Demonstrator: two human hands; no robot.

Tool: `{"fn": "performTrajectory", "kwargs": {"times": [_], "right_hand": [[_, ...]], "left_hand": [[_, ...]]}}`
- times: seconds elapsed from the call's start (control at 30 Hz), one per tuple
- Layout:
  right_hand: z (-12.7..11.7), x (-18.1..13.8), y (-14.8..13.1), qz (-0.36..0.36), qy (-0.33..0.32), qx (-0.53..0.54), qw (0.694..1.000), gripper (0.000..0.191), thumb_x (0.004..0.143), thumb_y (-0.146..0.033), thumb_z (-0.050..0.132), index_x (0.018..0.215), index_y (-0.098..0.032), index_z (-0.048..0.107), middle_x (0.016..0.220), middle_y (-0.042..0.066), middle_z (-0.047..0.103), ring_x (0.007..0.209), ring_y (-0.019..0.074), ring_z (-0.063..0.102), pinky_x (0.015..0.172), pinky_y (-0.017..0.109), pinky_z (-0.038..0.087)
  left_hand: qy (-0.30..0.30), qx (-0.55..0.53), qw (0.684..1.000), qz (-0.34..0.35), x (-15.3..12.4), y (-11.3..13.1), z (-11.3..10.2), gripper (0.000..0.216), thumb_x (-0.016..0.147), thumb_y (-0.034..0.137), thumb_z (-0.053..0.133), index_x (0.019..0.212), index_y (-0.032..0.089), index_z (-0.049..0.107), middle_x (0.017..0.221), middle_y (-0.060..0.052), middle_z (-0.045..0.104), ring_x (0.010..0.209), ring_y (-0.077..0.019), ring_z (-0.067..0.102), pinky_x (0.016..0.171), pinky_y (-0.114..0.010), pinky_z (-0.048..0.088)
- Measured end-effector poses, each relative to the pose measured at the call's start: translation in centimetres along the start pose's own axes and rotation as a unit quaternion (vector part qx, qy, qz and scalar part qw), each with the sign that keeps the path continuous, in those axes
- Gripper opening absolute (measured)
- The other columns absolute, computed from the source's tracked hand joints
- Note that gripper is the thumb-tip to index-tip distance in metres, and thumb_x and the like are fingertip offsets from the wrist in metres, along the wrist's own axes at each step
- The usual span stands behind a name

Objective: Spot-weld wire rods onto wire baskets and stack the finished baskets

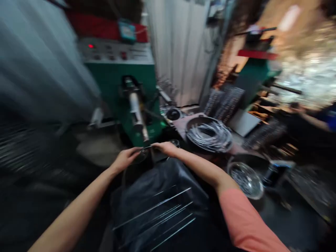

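Both of my arms reach forward to the tip of a bar-shaped arm (136,112) that juts from a green machine (110,84). My left hand (124,159) is closed, its fingertips pinching one end of a thin metal wire (147,147). On the other side of the tip, my right hand (167,148) pinches the same wire, fingers together. The wire runs across just at the arm's end; blur hides whether they touch. Over my lap lies a dark apron (168,175), with several thin straight metal rods (168,201) resting on it.
To the right, a round pan (187,131) holds coiled pale wire (207,136). Nearer stands a dark basin (249,159) with a clear bowl (246,180) of small shiny pieces. A second green machine (252,73) stands farther back. Another person's arm (313,120) shows at far right.
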State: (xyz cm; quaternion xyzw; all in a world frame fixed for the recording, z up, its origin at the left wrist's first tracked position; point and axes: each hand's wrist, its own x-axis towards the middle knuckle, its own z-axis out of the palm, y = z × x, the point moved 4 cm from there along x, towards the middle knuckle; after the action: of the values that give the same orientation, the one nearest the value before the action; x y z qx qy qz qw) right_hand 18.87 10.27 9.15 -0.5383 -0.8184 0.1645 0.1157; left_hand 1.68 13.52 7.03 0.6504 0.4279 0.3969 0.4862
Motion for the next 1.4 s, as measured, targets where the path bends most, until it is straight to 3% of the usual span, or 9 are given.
{"fn": "performTrajectory", "kwargs": {"times": [0.1, 0.27, 0.53, 0.93, 1.1, 1.2, 1.33, 1.4], "right_hand": [[1.9, 2.6, 1.4, -0.042, -0.037, -0.092, 0.994, 0.039, 0.093, -0.022, 0.038, 0.131, -0.024, 0.047, 0.106, 0.006, 0.067, 0.095, 0.0202, 0.063, 0.075, 0.025, 0.045], [2.3, 2.6, 1.2, -0.053, -0.047, -0.179, 0.981, 0.041, 0.092, -0.019, 0.033, 0.132, -0.022, 0.044, 0.108, 0.012, 0.064, 0.091, 0.0229, 0.064, 0.072, 0.028, 0.046], [1.8, 4.5, 1.1, -0.053, -0.032, -0.140, 0.988, 0.039, 0.094, -0.022, 0.034, 0.131, -0.024, 0.046, 0.105, 0.009, 0.065, 0.091, 0.0211, 0.063, 0.072, 0.026, 0.044], [2.2, 7.1, 3.4, -0.066, 0.018, 0.027, 0.997, 0.028, 0.092, -0.019, 0.043, 0.116, -0.020, 0.058, 0.103, 0.007, 0.068, 0.093, 0.0179, 0.063, 0.078, 0.024, 0.045], [2.1, 6.8, 3.2, -0.092, -0.038, 0.057, 0.993, 0.025, 0.092, -0.021, 0.044, 0.110, -0.015, 0.060, 0.097, 0.008, 0.068, 0.089, 0.0180, 0.063, 0.076, 0.024, 0.045], [2.3, 6.5, 2.8, -0.104, -0.067, 0.073, 0.990, 0.029, 0.093, -0.024, 0.042, 0.116, -0.016, 0.057, 0.100, 0.007, 0.068, 0.091, 0.0171, 0.063, 0.077, 0.024, 0.045], [3.1, 6.2, 2.4, -0.113, -0.066, 0.028, 0.991, 0.034, 0.095, -0.026, 0.040, 0.127, -0.023, 0.050, 0.113, 0.005, 0.064, 0.100, 0.0187, 0.061, 0.081, 0.025, 0.044], [3.6, 6.2, 2.4, -0.103, -0.062, -0.027, 0.992, 0.036, 0.095, -0.026, 0.039, 0.130, -0.023, 0.047, 0.113, 0.006, 0.065, 0.098, 0.0209, 0.062, 0.078, 0.026, 0.044]], "left_hand": [[-0.026, 0.144, 0.989, 0.001, -1.7, -1.0, -3.2, 0.025, 0.068, 0.034, 0.068, 0.090, 0.023, 0.072, 0.092, -0.005, 0.072, 0.091, -0.0252, 0.063, 0.087, -0.034, 0.044], [-0.066, 0.238, 0.968, 0.043, -0.4, -1.7, -2.8, 0.034, 0.078, 0.034, 0.053, 0.106, 0.023, 0.067, 0.104, -0.005, 0.070, 0.098, -0.0223, 0.062, 0.089, -0.030, 0.043], [-0.059, 0.310, 0.948, 0.048, 0.6, -1.9, -3.6, 0.034, 0.083, 0.033, 0.046, 0.110, 0.024, 0.065, 0.092, -0.004, 0.071, 0.084, -0.0204, 0.065, 0.078, -0.027, 0.044], [-0.076, 0.346, 0.934, 0.045, 3.1, -0.6, -3.7, 0.032, 0.084, 0.031, 0.042, 0.102, 0.019, 0.066, 0.085, -0.005, 0.070, 0.077, -0.0189, 0.062, 0.069, -0.024, 0.041], [-0.113, 0.382, 0.917, 0.026, 2.4, -0.4, -3.5, 0.034, 0.085, 0.029, 0.040, 0.107, 0.018, 0.063, 0.090, -0.005, 0.069, 0.081, -0.0171, 0.062, 0.072, -0.023, 0.041], [-0.122, 0.390, 0.912, 0.024, 1.9, -0.3, -3.3, 0.033, 0.086, 0.029, 0.040, 0.107, 0.017, 0.062, 0.088, -0.005, 0.069, 0.079, -0.0159, 0.061, 0.071, -0.022, 0.041], [-0.123, 0.363, 0.923, 0.027, 1.5, -0.2, -3.0, 0.032, 0.086, 0.029, 0.041, 0.105, 0.017, 0.063, 0.089, -0.004, 0.069, 0.079, -0.0153, 0.061, 0.071, -0.022, 0.042], [-0.125, 0.337, 0.933, -0.001, 1.3, -0.3, -3.0, 0.032, 0.085, 0.031, 0.043, 0.106, 0.017, 0.063, 0.081, -0.003, 0.067, 0.069, -0.0138, 0.059, 0.064, -0.022, 0.042]]}}
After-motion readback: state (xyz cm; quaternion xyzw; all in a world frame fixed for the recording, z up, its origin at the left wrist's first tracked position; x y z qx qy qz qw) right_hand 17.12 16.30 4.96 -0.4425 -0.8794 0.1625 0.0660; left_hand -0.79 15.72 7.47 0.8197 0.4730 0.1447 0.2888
